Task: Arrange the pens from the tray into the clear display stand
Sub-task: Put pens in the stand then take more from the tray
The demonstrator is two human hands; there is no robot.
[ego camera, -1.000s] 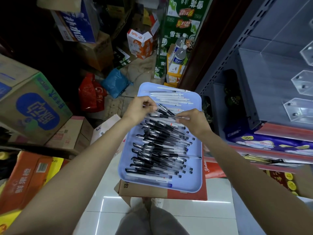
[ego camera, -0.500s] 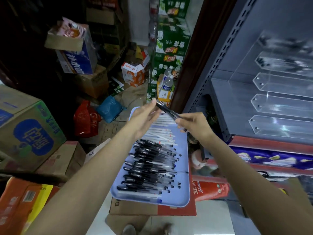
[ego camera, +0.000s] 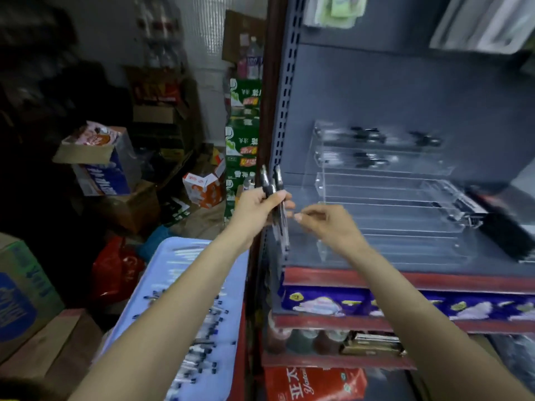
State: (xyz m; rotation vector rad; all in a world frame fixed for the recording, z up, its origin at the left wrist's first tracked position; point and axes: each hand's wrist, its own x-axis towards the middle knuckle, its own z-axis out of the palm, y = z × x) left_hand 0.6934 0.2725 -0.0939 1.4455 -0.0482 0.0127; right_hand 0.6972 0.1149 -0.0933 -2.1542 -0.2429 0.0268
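From the head camera, the left hand (ego camera: 260, 205) grips a small bunch of black-capped pens (ego camera: 275, 198), held roughly upright at the shelf's front edge. The right hand (ego camera: 324, 224) sits just beside them, fingertips pinched together; I cannot tell whether it holds anything. The clear display stand (ego camera: 385, 198) stands on the grey shelf (ego camera: 405, 96). The blue tray (ego camera: 185, 287), still carrying pens, lies lower left.

Stacked green cartons (ego camera: 242, 146) stand against the shelf upright (ego camera: 285, 117). An orange-and-white box (ego camera: 202, 189) lies on the floor beside them, a red plastic bag (ego camera: 114, 270) nearer, cardboard boxes (ego camera: 95, 160) along the left. Bottles (ego camera: 301, 341) line the lower shelf.
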